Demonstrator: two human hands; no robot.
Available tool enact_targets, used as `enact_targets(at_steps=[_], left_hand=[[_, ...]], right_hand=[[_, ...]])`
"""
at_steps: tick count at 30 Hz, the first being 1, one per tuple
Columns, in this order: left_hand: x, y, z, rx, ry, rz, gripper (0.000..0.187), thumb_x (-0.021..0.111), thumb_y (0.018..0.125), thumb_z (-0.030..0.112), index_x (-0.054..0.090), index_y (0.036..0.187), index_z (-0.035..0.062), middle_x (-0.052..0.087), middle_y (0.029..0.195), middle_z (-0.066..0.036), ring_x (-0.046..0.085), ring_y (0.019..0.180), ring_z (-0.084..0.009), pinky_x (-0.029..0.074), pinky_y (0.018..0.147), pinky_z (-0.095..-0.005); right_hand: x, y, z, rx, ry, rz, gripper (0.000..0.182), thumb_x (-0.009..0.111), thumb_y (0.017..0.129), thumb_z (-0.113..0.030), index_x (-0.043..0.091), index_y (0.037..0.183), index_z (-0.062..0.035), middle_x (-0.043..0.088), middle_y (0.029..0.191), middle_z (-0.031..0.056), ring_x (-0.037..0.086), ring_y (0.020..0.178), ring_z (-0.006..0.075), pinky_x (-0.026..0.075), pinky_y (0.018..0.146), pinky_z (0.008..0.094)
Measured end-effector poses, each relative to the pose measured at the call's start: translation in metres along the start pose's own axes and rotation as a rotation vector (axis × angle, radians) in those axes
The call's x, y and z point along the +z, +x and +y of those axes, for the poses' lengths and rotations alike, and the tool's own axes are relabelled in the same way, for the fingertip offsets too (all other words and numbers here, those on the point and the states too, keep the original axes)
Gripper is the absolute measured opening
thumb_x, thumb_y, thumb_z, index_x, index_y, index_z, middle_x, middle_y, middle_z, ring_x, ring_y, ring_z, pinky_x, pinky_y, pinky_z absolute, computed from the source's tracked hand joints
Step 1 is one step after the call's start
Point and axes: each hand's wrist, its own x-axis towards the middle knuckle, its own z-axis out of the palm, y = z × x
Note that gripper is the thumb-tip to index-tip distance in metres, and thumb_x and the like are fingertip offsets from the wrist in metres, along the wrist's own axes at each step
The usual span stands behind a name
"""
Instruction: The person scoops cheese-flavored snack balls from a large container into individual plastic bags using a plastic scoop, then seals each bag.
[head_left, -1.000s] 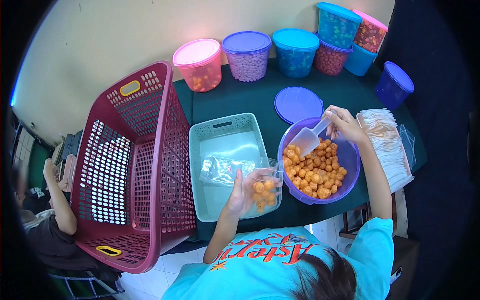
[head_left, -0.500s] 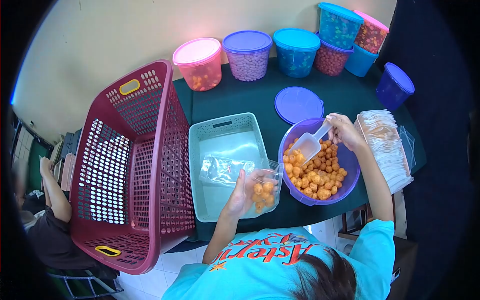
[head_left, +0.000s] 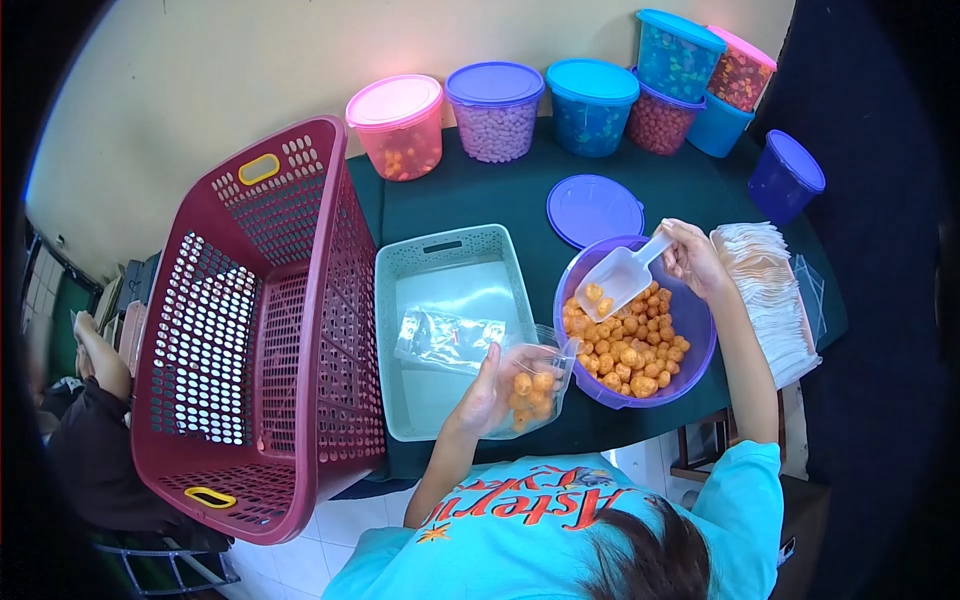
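In my right hand [head_left: 692,262] is the handle of a translucent white scoop [head_left: 617,280], tilted over the purple tub [head_left: 704,335]. A couple of round orange snack balls lie in the scoop. Many more orange snack balls [head_left: 640,360] fill the bottom of the tub. My left hand [head_left: 482,400] is closed around a clear plastic pouch [head_left: 556,372] with several balls inside, its open mouth by the tub's left rim. Below and left of it, a pale green tray [head_left: 400,405] bears a flat clear pouch [head_left: 445,340].
A large maroon basket [head_left: 325,300] stands left. Lidded tubs, including a pink one [head_left: 402,140], line the wall. A purple lid [head_left: 595,210] lies behind the tub. White packets [head_left: 765,300] fill a box at right. Another person's arm [head_left: 103,360] shows at far left.
The scoop has lifted slightly and holds fewer snack balls. The pouch in my left hand has shifted a little right and its mouth looks wider.
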Motion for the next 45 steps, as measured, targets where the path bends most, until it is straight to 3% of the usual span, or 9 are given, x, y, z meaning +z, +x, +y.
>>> enact_targets(at_steps=[11,20,22,25,28,35,37,41,45], left_hand=[[0.006,0.003,0.002,-0.042,0.056,-0.008,0.069,0.011,0.086,0.056,0.04,0.116,0.0026,0.053,0.102,-0.015,0.051,0.097,-0.0229,0.038,0.086,-0.0354],[0.011,0.002,0.004,-0.066,0.154,0.123,0.076,0.021,0.082,0.063,0.029,0.126,0.0013,0.047,0.113,-0.01,0.047,0.102,-0.0178,0.037,0.088,-0.0313],[-0.002,0.002,0.001,0.153,0.135,-0.118,0.07,0.043,0.081,0.054,0.029,0.125,0.0007,0.047,0.112,-0.01,0.047,0.101,-0.015,0.038,0.086,-0.0291],[0.012,0.001,0.01,0.258,0.314,-0.117,0.065,0.063,0.076,0.034,0.034,0.122,-0.0001,0.051,0.104,-0.009,0.05,0.095,-0.0135,0.042,0.08,-0.0273],[0.013,-0.003,0.013,0.123,0.469,0.085,0.057,0.069,0.07,0.016,0.04,0.117,-0.0006,0.054,0.097,-0.007,0.053,0.088,-0.0134,0.044,0.076,-0.0264],[0.014,-0.004,0.017,0.071,0.388,0.146,0.05,0.068,0.07,0.012,0.045,0.113,-0.0004,0.055,0.097,-0.007,0.053,0.089,-0.0132,0.043,0.078,-0.0276],[0.016,-0.004,0.02,0.163,0.498,0.071,0.05,0.067,0.07,0.008,0.044,0.114,-0.0002,0.056,0.1,-0.009,0.053,0.093,-0.0144,0.043,0.08,-0.0288],[0.014,-0.002,0.022,0.25,0.546,0.059,0.05,0.066,0.07,0.005,0.043,0.115,0.0,0.055,0.104,-0.012,0.052,0.098,-0.0169,0.043,0.082,-0.0294],[0.0,-0.004,0.021,0.223,0.414,0.218,0.048,0.062,0.072,0.002,0.042,0.116,0.0003,0.054,0.109,-0.014,0.051,0.102,-0.0195,0.041,0.086,-0.0308]], right_hand=[[0.062,-0.004,-0.057,-0.099,-0.091,-0.15,0.025,0.044,0.086,-0.026,0.05,0.081,-0.0025,0.044,0.048,-0.0003,0.041,0.037,0.0039,0.03,0.033,0.0153],[0.131,-0.034,-0.089,-0.354,-0.719,-0.557,0.026,0.043,0.087,-0.023,0.051,0.076,-0.0005,0.05,0.054,0.0024,0.047,0.043,0.005,0.037,0.038,0.0184],[0.131,-0.037,-0.099,-0.369,-0.699,-0.519,0.026,0.043,0.087,-0.021,0.051,0.075,-0.0001,0.05,0.053,0.0025,0.047,0.042,0.0051,0.037,0.038,0.0184],[0.132,-0.042,-0.113,-0.38,-0.63,-0.508,0.024,0.044,0.086,-0.019,0.051,0.074,0.0004,0.049,0.051,0.0022,0.046,0.042,0.0051,0.035,0.039,0.018],[0.137,-0.053,-0.121,-0.357,-0.689,-0.548,0.024,0.046,0.085,-0.019,0.052,0.077,0.0029,0.051,0.053,0.0089,0.052,0.045,0.0136,0.039,0.043,0.0265],[0.142,-0.058,-0.095,-0.554,-0.802,-0.561,0.021,0.047,0.083,-0.016,0.052,0.078,0.0033,0.046,0.05,0.0188,0.049,0.044,0.0285,0.038,0.044,0.033],[0.134,-0.065,-0.1,-0.532,-0.795,-0.513,0.019,0.048,0.083,-0.015,0.052,0.078,0.0029,0.048,0.05,0.0151,0.05,0.042,0.0222,0.038,0.043,0.0311],[0.103,-0.087,-0.105,-0.411,-0.493,0.006,0.021,0.045,0.086,-0.018,0.053,0.078,-0.0005,0.053,0.06,0.0026,0.049,0.047,0.0058,0.037,0.04,0.0195],[0.062,-0.102,-0.067,-0.527,-0.632,0.366,0.02,0.044,0.086,-0.016,0.055,0.081,0.0,0.053,0.062,0.0033,0.049,0.051,0.006,0.037,0.042,0.0201]])
